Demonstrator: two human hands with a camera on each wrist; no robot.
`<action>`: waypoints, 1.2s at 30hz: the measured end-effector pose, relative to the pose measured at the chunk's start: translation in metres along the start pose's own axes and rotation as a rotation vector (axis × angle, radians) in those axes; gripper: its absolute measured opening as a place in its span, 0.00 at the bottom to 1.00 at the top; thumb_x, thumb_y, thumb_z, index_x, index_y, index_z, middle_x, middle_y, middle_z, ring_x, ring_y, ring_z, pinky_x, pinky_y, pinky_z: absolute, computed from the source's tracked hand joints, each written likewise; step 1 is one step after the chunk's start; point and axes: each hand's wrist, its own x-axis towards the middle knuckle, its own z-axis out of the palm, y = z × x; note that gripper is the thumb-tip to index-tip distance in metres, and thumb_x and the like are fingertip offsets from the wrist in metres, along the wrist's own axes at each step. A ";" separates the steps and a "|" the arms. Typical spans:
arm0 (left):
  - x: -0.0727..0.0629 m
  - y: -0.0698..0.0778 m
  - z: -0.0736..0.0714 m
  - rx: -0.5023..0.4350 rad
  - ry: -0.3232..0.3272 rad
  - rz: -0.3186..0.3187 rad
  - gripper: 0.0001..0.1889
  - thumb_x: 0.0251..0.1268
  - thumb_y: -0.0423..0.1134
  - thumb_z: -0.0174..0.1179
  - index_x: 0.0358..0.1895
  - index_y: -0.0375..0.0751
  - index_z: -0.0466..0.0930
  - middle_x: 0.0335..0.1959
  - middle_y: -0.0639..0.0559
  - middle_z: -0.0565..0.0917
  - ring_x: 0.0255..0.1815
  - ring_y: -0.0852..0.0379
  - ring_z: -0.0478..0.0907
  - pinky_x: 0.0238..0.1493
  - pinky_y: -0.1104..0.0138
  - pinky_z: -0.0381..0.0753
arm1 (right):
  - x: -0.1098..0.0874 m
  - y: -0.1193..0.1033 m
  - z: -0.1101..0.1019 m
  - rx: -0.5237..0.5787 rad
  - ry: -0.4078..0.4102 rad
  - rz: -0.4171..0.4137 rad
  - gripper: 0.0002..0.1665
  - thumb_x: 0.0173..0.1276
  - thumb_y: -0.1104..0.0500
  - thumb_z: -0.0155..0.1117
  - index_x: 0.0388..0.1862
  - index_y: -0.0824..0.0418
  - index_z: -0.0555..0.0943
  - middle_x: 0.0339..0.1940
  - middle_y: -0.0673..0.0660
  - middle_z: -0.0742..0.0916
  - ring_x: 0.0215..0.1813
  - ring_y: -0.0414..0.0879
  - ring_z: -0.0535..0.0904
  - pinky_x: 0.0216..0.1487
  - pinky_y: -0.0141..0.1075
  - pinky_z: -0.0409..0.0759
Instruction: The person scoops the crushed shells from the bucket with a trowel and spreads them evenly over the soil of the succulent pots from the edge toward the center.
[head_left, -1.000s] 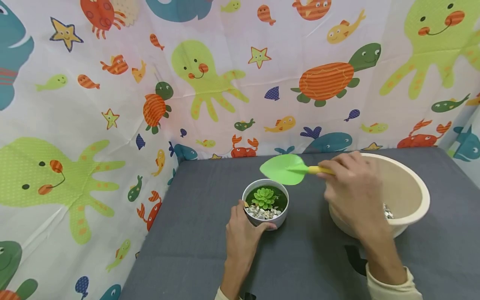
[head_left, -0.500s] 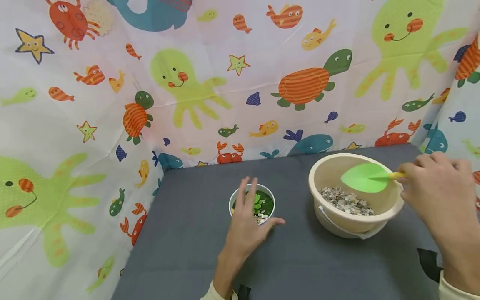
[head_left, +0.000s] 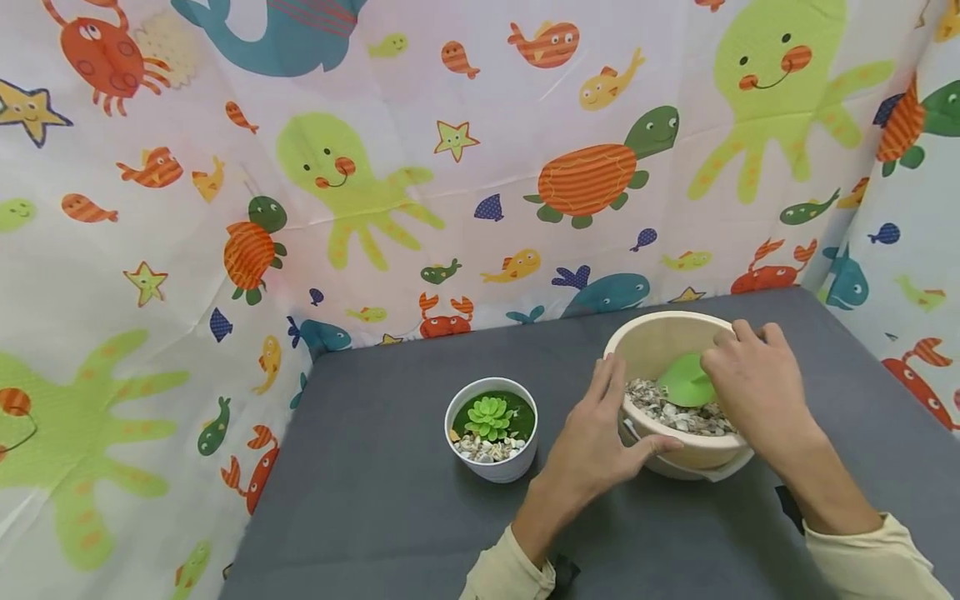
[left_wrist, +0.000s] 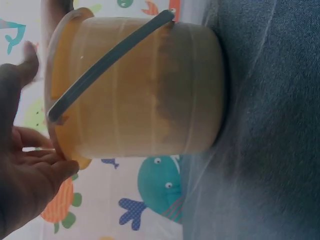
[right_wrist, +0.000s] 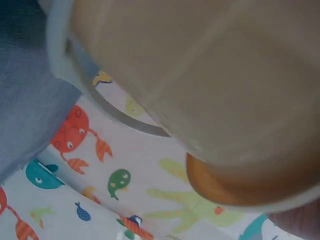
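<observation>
My right hand (head_left: 757, 387) grips a small green trowel (head_left: 684, 382) above the right part of a cream bucket (head_left: 693, 452). The trowel's blade dips inside, against a bed of small stones or shell bits (head_left: 654, 402); its yellow handle is hidden in the fist. At the bucket's left rim, my left hand (head_left: 596, 442) has its fingers stretched out and touching the edge. In the left wrist view those fingertips meet the rim of the bucket (left_wrist: 120, 90), with the thumb held apart. Left of both hands stands a white pot (head_left: 501, 472) with a green succulent (head_left: 490, 418) and pebbles.
The bucket's pale handle (left_wrist: 110, 65) hangs down its front side. Dark grey cloth (head_left: 375, 475) covers the table. A curtain (head_left: 420, 192) printed with sea animals stands behind and along the left and right sides.
My left hand has left the white pot and moved right to the bucket's rim. My right hand swung the trowel right, then brought it down into the bucket. The head view has shifted right.
</observation>
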 end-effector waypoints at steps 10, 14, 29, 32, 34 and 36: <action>0.002 0.004 0.007 -0.011 0.035 -0.015 0.56 0.58 0.65 0.72 0.83 0.38 0.57 0.86 0.46 0.59 0.85 0.48 0.60 0.74 0.56 0.76 | 0.006 0.003 0.008 0.112 0.015 0.056 0.10 0.49 0.74 0.79 0.23 0.63 0.86 0.20 0.60 0.84 0.35 0.58 0.78 0.44 0.55 0.70; 0.000 0.004 0.009 -0.034 0.039 -0.019 0.55 0.59 0.64 0.73 0.82 0.39 0.59 0.86 0.47 0.58 0.85 0.48 0.59 0.75 0.56 0.76 | 0.006 0.005 0.011 0.226 -0.012 0.066 0.09 0.50 0.73 0.78 0.22 0.60 0.89 0.20 0.57 0.87 0.35 0.57 0.79 0.40 0.52 0.67; -0.004 0.006 0.011 -0.094 0.028 -0.053 0.54 0.58 0.63 0.72 0.82 0.40 0.59 0.87 0.48 0.56 0.87 0.49 0.55 0.76 0.55 0.74 | -0.007 0.014 0.000 0.500 -0.053 0.214 0.07 0.49 0.69 0.81 0.25 0.60 0.91 0.24 0.58 0.89 0.37 0.58 0.77 0.44 0.59 0.59; -0.003 0.006 0.010 -0.107 0.032 -0.064 0.53 0.58 0.61 0.73 0.82 0.40 0.59 0.87 0.48 0.55 0.87 0.48 0.55 0.76 0.54 0.74 | -0.008 0.016 -0.008 0.506 -0.051 0.235 0.06 0.50 0.68 0.81 0.25 0.60 0.92 0.24 0.59 0.88 0.37 0.58 0.77 0.42 0.56 0.58; -0.003 0.006 0.010 -0.110 0.032 -0.062 0.53 0.58 0.60 0.73 0.82 0.41 0.59 0.87 0.48 0.55 0.87 0.48 0.55 0.76 0.54 0.73 | -0.010 0.015 -0.012 0.507 -0.050 0.255 0.05 0.50 0.68 0.81 0.25 0.61 0.92 0.23 0.59 0.88 0.37 0.58 0.76 0.40 0.54 0.56; -0.003 0.006 0.011 -0.112 0.031 -0.053 0.53 0.58 0.60 0.73 0.82 0.41 0.59 0.87 0.48 0.55 0.87 0.47 0.55 0.76 0.54 0.73 | -0.013 0.014 -0.016 0.509 -0.040 0.285 0.05 0.50 0.69 0.80 0.25 0.61 0.92 0.23 0.59 0.87 0.37 0.57 0.75 0.39 0.53 0.56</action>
